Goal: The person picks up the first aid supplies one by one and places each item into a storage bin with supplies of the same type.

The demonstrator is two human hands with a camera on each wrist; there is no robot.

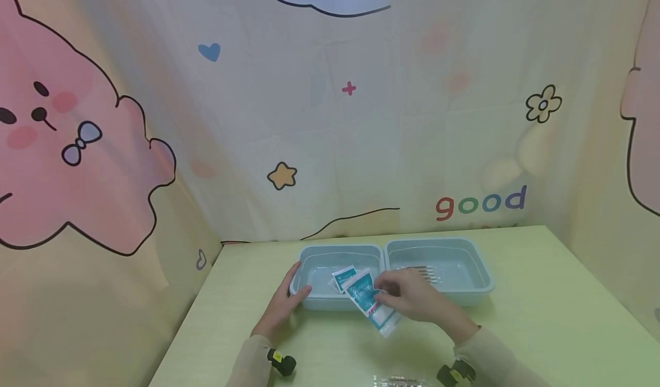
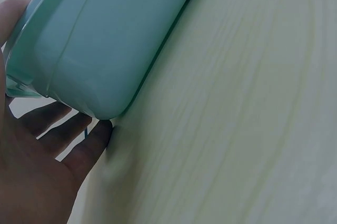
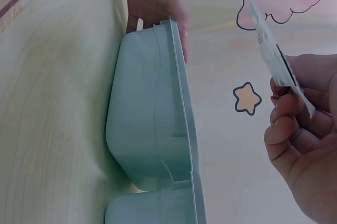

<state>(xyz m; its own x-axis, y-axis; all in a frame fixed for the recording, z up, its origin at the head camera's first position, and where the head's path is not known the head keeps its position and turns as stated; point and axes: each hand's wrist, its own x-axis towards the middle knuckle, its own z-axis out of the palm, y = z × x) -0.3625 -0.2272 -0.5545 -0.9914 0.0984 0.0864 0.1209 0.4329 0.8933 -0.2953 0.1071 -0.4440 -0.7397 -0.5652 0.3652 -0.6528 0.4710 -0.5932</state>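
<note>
My right hand (image 1: 412, 295) pinches a flat white and teal packet (image 1: 368, 301) between thumb and fingers, over the front edge of the left light-blue plastic tray (image 1: 322, 304). Edge-on, the same packet (image 3: 276, 58) shows in the right wrist view, above the tray rim. Another white and teal packet (image 1: 344, 276) lies inside that tray, partly covered by the held one. My left hand (image 1: 283, 301) grips the tray's left front corner, thumb at the rim and fingers along the outer wall (image 2: 100, 50).
A second light-blue tray (image 1: 466, 298) adjoins on the right, holding several thin brown-and-white sticks (image 1: 429, 273), partly hidden behind my right hand. A clear package (image 1: 398, 382) lies at the table's near edge, cut off by the frame. A printed curtain (image 1: 335, 146) hangs behind the table (image 1: 557, 329).
</note>
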